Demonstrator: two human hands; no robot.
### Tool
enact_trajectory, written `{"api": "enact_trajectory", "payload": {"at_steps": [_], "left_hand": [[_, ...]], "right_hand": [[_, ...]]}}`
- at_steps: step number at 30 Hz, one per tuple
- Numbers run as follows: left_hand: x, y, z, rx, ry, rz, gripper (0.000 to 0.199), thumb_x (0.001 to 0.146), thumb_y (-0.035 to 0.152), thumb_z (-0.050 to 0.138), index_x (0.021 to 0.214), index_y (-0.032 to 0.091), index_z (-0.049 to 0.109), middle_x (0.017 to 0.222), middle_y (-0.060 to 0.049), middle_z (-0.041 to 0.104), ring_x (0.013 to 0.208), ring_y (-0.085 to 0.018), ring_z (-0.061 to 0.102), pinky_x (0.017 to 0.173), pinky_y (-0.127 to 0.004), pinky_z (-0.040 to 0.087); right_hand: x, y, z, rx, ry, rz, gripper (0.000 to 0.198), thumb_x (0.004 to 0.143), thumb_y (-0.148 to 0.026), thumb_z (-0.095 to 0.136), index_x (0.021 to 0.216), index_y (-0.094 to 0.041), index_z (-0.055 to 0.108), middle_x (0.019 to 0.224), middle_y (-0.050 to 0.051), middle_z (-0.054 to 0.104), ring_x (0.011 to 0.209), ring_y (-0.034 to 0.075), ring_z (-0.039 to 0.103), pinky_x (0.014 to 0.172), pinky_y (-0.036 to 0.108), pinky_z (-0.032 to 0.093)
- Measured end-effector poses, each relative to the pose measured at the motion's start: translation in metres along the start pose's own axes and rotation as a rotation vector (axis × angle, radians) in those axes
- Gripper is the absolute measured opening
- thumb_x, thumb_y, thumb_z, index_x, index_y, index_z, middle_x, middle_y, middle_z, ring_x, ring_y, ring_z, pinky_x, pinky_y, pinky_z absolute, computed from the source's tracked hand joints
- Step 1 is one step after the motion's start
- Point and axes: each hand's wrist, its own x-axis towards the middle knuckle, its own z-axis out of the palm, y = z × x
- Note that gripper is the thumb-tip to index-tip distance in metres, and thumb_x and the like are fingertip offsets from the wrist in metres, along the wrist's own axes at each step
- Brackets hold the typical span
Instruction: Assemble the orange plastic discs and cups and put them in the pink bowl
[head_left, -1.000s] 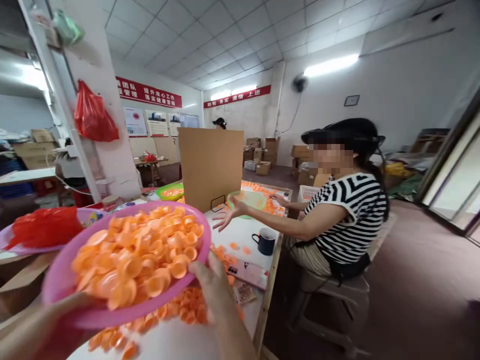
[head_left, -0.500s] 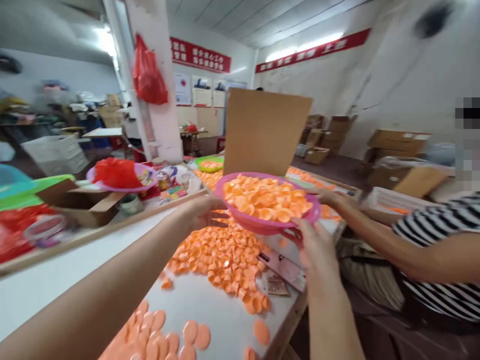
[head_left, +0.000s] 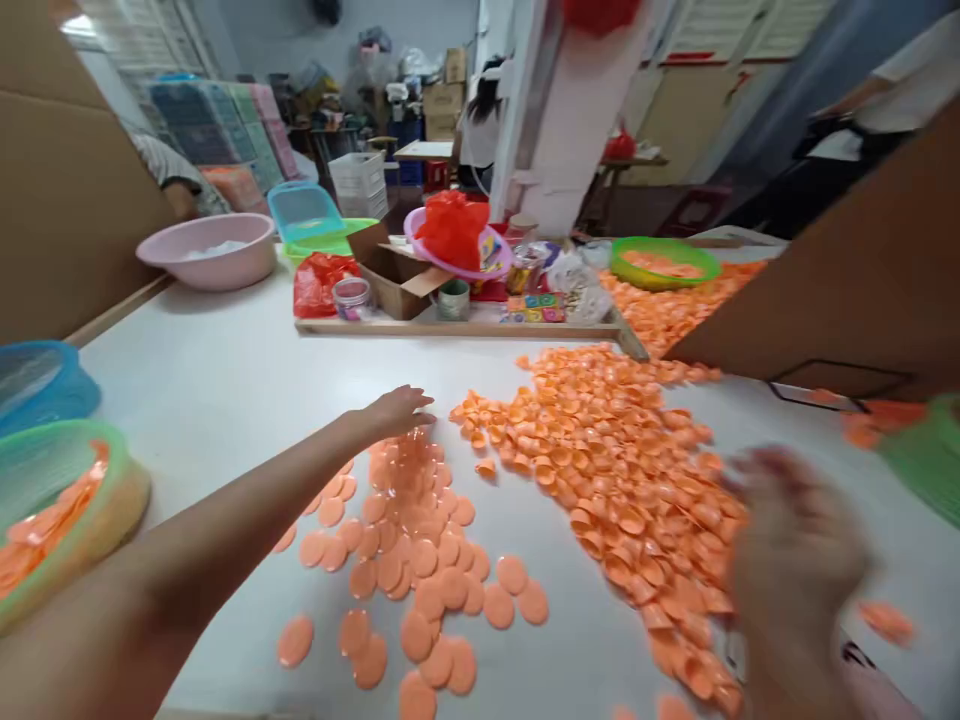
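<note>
My left hand [head_left: 401, 410], fingers stretched out and nothing in it, is over the far end of a spread of flat orange discs [head_left: 424, 560] on the white table. To the right of the discs lies a big heap of small orange cup-shaped caps [head_left: 600, 440]. My right hand [head_left: 802, 540] is smeared by motion at the heap's right edge; its fingers and anything in them cannot be made out. Part of a pink phone-like flat thing [head_left: 870, 675] shows beside my right wrist.
Cardboard panels stand at left [head_left: 75, 180] and right [head_left: 847, 270]. At the left edge are a blue basket [head_left: 49, 390] and a green basket [head_left: 124, 490] with orange pieces. Behind a wooden strip [head_left: 465, 327] lie an open box [head_left: 394, 280] and bags. A pink basin [head_left: 210, 255] stands far left.
My view has swung left. The pink basin full of orange caps, which my right hand touched, is out of view. My left hand is now above the discs; my right hand is off the basin.
</note>
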Motion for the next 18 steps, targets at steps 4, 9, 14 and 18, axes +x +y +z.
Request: {"api": "enact_trajectory", "payload": {"at_steps": [4,9,14,18], "left_hand": [[-0.046,-0.025,0.054,0.068,0.098,-0.008,0.057,0.094,0.049,0.047,0.146,0.026,0.041,0.159,-0.013,0.03,0.149,-0.035,0.018,0.115,-0.062,0.021],[-0.106,-0.02,0.108,0.099,0.232,0.01,0.062,0.096,0.05,0.042,0.151,0.024,0.031,0.159,-0.015,0.027,0.148,-0.034,0.019,0.117,-0.061,0.018],[-0.154,-0.065,0.114,0.073,0.393,-0.02,0.052,0.098,0.043,0.039,0.147,0.025,0.04,0.155,-0.013,0.038,0.146,-0.031,0.027,0.117,-0.06,0.015],[-0.205,-0.143,0.107,0.07,0.453,-0.384,0.055,0.099,0.039,0.029,0.149,0.017,0.038,0.156,-0.019,0.032,0.147,-0.039,0.021,0.112,-0.067,0.016]], "right_hand": [[-0.129,-0.041,0.101,0.127,-0.817,-0.283,0.033,0.095,-0.035,0.049,0.119,-0.021,0.066,0.117,0.012,0.069,0.109,0.024,0.064,0.092,0.044,0.055],[-0.199,-0.043,0.181,0.026,-1.116,-0.552,0.041,0.098,-0.031,0.042,0.133,-0.02,0.059,0.141,0.013,0.055,0.134,0.027,0.047,0.109,0.052,0.041],[-0.218,-0.049,0.186,-0.024,-1.27,-0.562,0.041,0.099,-0.03,0.04,0.135,-0.023,0.058,0.141,0.01,0.056,0.138,0.027,0.042,0.116,0.058,0.027],[-0.208,-0.044,0.137,-0.024,-1.134,-0.326,0.043,0.101,-0.033,0.037,0.141,-0.026,0.05,0.146,0.006,0.051,0.139,0.021,0.04,0.117,0.05,0.029]]}}
